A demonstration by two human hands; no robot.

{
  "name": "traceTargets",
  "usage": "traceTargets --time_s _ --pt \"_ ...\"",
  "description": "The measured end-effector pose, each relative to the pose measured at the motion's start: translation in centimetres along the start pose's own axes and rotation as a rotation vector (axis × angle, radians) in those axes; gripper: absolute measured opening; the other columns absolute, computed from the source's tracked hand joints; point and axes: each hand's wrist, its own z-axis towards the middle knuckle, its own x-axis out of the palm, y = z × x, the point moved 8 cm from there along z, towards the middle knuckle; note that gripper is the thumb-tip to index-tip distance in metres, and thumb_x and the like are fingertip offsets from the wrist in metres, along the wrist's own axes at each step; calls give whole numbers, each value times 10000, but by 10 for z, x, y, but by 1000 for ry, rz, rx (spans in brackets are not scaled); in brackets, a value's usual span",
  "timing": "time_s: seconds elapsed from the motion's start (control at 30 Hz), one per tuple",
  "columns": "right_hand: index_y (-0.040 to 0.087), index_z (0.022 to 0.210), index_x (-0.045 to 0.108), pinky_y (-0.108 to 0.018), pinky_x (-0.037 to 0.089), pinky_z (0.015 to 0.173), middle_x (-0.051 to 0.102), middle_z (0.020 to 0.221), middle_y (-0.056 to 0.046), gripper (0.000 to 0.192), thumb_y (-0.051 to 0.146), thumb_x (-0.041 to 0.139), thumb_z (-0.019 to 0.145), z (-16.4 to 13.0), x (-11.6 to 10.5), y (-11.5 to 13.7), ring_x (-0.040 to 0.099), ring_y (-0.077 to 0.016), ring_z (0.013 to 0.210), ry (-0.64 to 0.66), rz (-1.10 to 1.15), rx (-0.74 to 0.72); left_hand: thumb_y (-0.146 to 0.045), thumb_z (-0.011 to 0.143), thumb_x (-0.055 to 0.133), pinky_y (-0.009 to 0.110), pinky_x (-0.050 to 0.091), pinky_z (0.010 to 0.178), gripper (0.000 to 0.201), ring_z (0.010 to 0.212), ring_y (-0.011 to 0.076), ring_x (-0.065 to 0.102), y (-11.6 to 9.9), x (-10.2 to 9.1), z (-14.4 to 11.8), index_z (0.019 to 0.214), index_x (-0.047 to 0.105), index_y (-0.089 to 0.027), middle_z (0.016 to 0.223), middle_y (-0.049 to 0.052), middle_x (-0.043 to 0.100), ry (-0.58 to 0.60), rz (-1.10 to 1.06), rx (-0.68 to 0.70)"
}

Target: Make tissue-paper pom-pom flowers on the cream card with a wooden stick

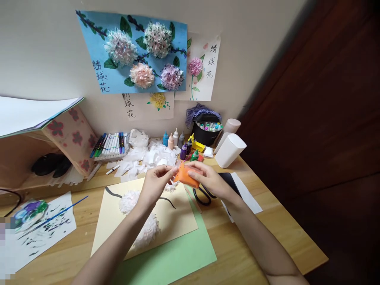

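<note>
Orange paper (186, 175), a small folded or crumpled piece, sits pinched between both hands just above the far edge of the cream sheet (166, 215), which serves as the landmark for everything else. Left hand (156, 183) holds the near-left end of the piece with thumb and fingertips drawn close together; right hand (208, 180) covers its right side, fingers curled narrowly over it, so both grip the same scrap. On the cream sheet lie two fluffy white paper flowers (139, 215) (the forearm hides part of them) and a curved black stem line (168, 201), so the flower picture looks partly built, with white blooms in place; no orange bloom shows on it yet, and whether leaves are added cannot be told. Under the cream sheet, sticking out toward the viewer, lies a green sheet (178, 257). Just right of the cream sheet rest black-handled scissors (203, 196). Beyond its far edge lies a heap of white tissue scraps (148, 156), with small paint bottles (175, 139) and a row of markers (111, 144) behind. Left of the cream sheet is an ink-marked paper with a blue brush (52, 217). On the wall above hangs a finished blue flower picture (133, 51).
</note>
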Motion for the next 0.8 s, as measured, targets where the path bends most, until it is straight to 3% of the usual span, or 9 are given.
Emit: traceTargets --time_s 0.17,0.33,0.53,0.8 --pt "198 1038 613 -272 496 801 655 1024 -44 318 441 568 838 2 4 14 617 -183 946 -21 1 -44 -483 592 784 211 438 621 370 602 98 531 -3 -3 -6 641 670 -134 629 4 627 52 -200 -88" --pt "210 1037 626 -273 509 778 672 1010 -45 354 490 559 830 2 6 12 628 -191 931 -28 -7 -64 -555 601 757 205 424 617 442 586 86 516 1 -3 -5 603 652 -126 607 -2 609 81 -255 -63" --pt "216 1037 627 -295 522 796 684 1020 -52 338 476 571 829 5 5 10 636 -201 944 -56 -7 -94 -532 617 758 223 453 646 414 589 95 531 -6 -5 -5 636 675 -127 580 -5 605 68 -237 -18" --pt "218 1033 639 -289 528 803 689 1017 -49 350 491 582 821 0 -1 15 642 -196 941 -131 -62 -123 -425 667 758 220 465 650 325 642 109 580 -21 -8 -12 814 745 -136 710 30 690 76 -108 12"
